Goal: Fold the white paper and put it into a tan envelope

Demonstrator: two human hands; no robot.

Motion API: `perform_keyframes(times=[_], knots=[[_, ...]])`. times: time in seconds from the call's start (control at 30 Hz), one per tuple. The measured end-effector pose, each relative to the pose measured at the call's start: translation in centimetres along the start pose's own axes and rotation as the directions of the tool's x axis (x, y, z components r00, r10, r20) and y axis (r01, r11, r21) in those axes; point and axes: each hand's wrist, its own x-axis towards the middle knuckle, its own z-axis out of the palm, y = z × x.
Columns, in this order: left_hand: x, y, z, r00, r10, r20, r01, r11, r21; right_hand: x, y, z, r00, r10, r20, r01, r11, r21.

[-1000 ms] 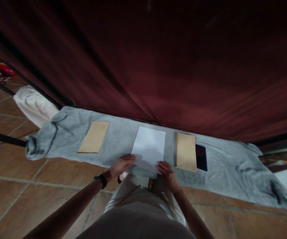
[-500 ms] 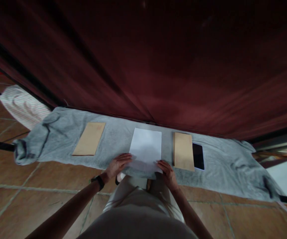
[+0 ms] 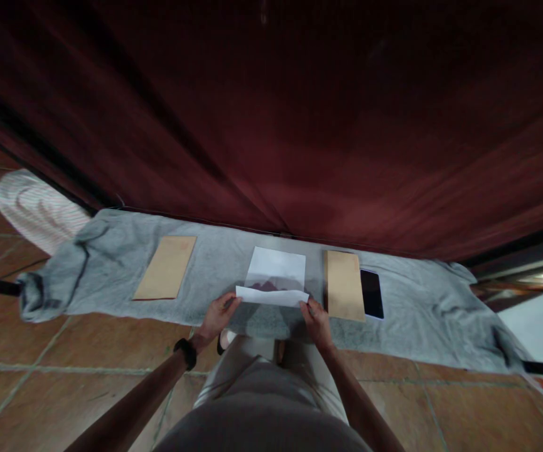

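A white paper sheet [image 3: 278,260] lies on the grey cloth in front of me. Above its near part, a raised white paper strip [image 3: 272,296] stretches between my hands; whether it is the same sheet bent up or a separate one, I cannot tell. My left hand [image 3: 218,316] pinches its left end, thumb and fingers closed. At the opposite end, my right hand [image 3: 316,319] grips the paper's corner. Closest to the right hand is a stack of brown envelopes [image 3: 345,285].
Grey cloth [image 3: 417,307] covers the long narrow surface. A flat brown envelope [image 3: 165,267] lies to the left, and a dark phone [image 3: 372,294] touches the envelope stack's right side. Behind hangs a dark red curtain [image 3: 271,157]. Tiled floor [image 3: 111,351] shows below.
Both hands have closed on the paper's near edge and raised it, where before they rested at the sheet's near corners. The view has shifted slightly.
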Motion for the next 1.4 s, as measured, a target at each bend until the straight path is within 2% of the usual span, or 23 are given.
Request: perform_keyframes(times=[0.1, 0.23, 0.33, 0.47, 0.57, 0.67, 0.77, 0.87, 0.97, 1.13, 1.4], knots=[[-1.7, -0.5, 0.1, 0.998, 0.057, -0.003, -0.056, 0.998, 0.024, -0.6, 0.1, -0.4, 0.998, 0.067, -0.009, -0.066, 0.994, 0.089], [-4.1, -1.7, 0.3, 0.986, 0.163, 0.031, -0.164, 0.986, 0.033, -3.0, 0.0, -0.7, 0.994, 0.110, 0.005, -0.108, 0.971, 0.213], [-4.5, -1.4, 0.5, 0.989, 0.146, 0.004, -0.146, 0.988, 0.041, -3.9, -0.2, -0.6, 0.992, 0.126, 0.001, -0.123, 0.966, 0.228], [-3.1, 0.7, 0.9, 0.999, 0.028, -0.022, -0.028, 0.999, 0.030, -2.5, -0.6, -0.3, 0.978, 0.206, -0.010, -0.201, 0.962, 0.183], [-1.5, 1.8, 1.5, 0.996, -0.027, -0.085, 0.028, 1.000, 0.014, -0.6, -0.8, 0.0, 0.976, 0.218, -0.012, -0.213, 0.964, 0.160], [-0.3, 1.8, 2.2, 0.984, -0.040, -0.176, 0.050, 0.998, 0.049, 1.0, -0.9, 0.2, 0.970, 0.243, -0.012, -0.242, 0.968, 0.064], [0.5, 1.4, 2.8, 0.974, -0.074, -0.216, 0.099, 0.989, 0.107, 2.3, -1.2, 0.4, 0.937, 0.344, 0.058, -0.337, 0.936, -0.105], [1.2, 1.4, 2.8, 0.974, -0.146, -0.174, 0.178, 0.967, 0.183, 3.5, -1.5, 0.4, 0.891, 0.429, 0.146, -0.378, 0.881, -0.285], [2.3, 1.8, 2.6, 0.975, -0.187, -0.122, 0.214, 0.940, 0.266, 4.7, -1.7, 0.5, 0.872, 0.459, 0.169, -0.365, 0.841, -0.399], [4.3, 2.6, 2.3, 0.971, -0.227, -0.069, 0.237, 0.903, 0.359, 6.4, -1.7, 0.8, 0.886, 0.438, 0.151, -0.338, 0.834, -0.436], [6.5, 3.1, 2.8, 0.963, -0.248, -0.105, 0.269, 0.869, 0.416, 8.7, -1.5, 1.7, 0.913, 0.393, 0.105, -0.305, 0.832, -0.463]])
